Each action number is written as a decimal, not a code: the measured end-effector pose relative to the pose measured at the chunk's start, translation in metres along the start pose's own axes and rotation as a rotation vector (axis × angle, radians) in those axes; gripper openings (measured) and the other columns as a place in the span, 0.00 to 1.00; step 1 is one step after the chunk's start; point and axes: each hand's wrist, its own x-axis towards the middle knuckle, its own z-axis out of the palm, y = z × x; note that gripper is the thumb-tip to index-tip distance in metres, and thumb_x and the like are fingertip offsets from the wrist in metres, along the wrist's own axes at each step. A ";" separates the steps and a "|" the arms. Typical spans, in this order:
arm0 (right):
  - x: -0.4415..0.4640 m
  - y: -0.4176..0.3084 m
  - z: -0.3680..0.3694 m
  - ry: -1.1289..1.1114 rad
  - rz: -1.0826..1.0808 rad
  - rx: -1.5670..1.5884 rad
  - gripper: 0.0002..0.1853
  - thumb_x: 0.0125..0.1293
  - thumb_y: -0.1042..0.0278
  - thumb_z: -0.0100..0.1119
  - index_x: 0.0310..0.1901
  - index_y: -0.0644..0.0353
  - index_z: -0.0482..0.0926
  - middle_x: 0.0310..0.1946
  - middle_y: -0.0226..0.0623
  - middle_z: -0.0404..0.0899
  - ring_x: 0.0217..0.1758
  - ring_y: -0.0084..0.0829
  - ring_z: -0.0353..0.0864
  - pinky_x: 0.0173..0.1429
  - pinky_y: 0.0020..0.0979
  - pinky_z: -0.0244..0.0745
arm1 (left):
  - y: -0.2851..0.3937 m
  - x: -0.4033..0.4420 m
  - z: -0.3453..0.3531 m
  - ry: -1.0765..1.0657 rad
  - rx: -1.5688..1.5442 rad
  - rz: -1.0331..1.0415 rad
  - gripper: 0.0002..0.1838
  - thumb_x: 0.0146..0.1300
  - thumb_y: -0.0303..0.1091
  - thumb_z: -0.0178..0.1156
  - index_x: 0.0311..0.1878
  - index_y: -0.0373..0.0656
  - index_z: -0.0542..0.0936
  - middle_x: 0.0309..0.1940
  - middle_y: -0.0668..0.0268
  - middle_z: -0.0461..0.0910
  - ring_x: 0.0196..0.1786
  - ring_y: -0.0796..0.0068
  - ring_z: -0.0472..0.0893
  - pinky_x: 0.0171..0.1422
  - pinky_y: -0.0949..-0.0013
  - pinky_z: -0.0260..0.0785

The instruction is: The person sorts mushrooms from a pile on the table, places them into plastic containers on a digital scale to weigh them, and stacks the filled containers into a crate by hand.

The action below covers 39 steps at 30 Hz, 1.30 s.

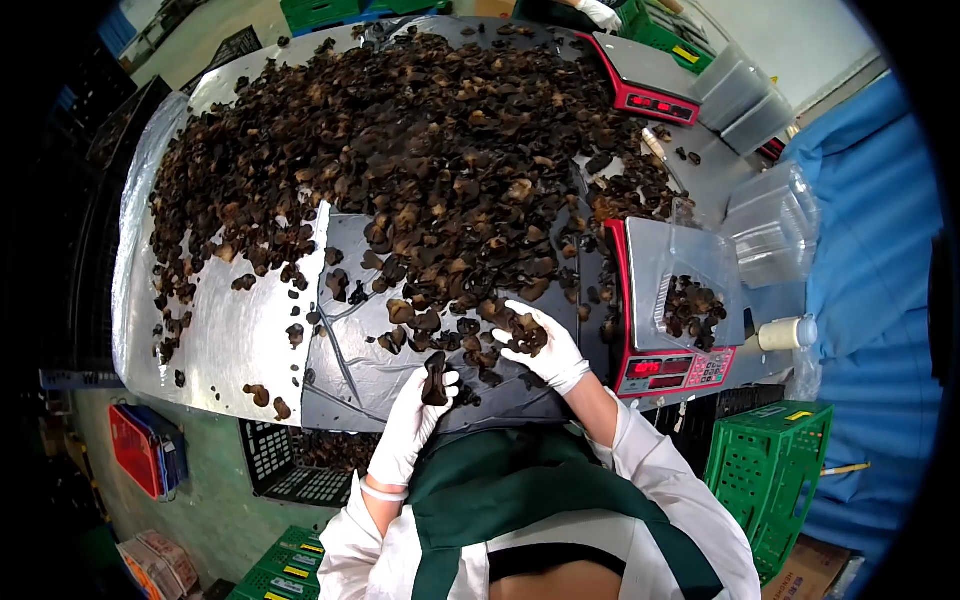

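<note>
Both my hands wear white gloves. My left hand [416, 413] is closed around a dark brown fungus piece [435, 380] near the table's front edge. Up and to the right of it, my right hand [541, 349] has its fingers around several brown fungus pieces [527, 334]. A large heap of dark fungus [400, 140] spreads over the table, its near edge reaching my hands. To the right, a red scale [650, 374] carries a clear plastic tray [662, 300] with fungus pieces in it.
A second red scale [655, 104] stands at the back right, beside stacked clear containers [745, 100]. A white bottle [788, 333] lies right of the near scale. Green crates [770, 480] and a black crate [290, 475] are below the table. Another person's gloved hand [600, 14] shows at the top.
</note>
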 end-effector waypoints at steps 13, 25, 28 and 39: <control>-0.041 -0.031 -0.008 0.123 -0.218 -0.340 0.15 0.70 0.60 0.53 0.56 0.49 0.74 0.45 0.31 0.80 0.49 0.29 0.81 0.45 0.34 0.80 | 0.030 -0.031 -0.008 0.065 0.151 0.228 0.13 0.72 0.40 0.52 0.50 0.41 0.75 0.46 0.59 0.80 0.43 0.66 0.82 0.45 0.65 0.78; -0.061 0.022 -0.014 0.149 -0.853 -2.078 0.40 0.44 0.44 0.72 0.61 0.50 0.75 0.57 0.44 0.72 0.58 0.46 0.72 0.59 0.39 0.70 | -0.006 -0.014 0.008 0.137 1.830 0.805 0.38 0.47 0.45 0.72 0.62 0.41 0.72 0.63 0.52 0.69 0.66 0.50 0.67 0.69 0.53 0.59; -0.058 0.027 0.000 0.133 -0.881 -2.171 0.35 0.48 0.46 0.69 0.60 0.47 0.76 0.57 0.43 0.72 0.58 0.45 0.72 0.59 0.39 0.70 | -0.017 -0.011 0.023 0.056 2.111 0.746 0.45 0.42 0.56 0.71 0.64 0.44 0.71 0.64 0.54 0.67 0.68 0.52 0.64 0.69 0.51 0.55; -0.052 0.019 0.011 0.192 -0.969 -1.704 0.16 0.57 0.72 0.63 0.49 0.52 0.83 0.44 0.39 0.78 0.42 0.38 0.81 0.47 0.32 0.79 | -0.008 0.000 -0.014 0.009 1.930 0.939 0.21 0.46 0.27 0.68 0.46 0.40 0.77 0.47 0.56 0.79 0.49 0.54 0.77 0.54 0.57 0.69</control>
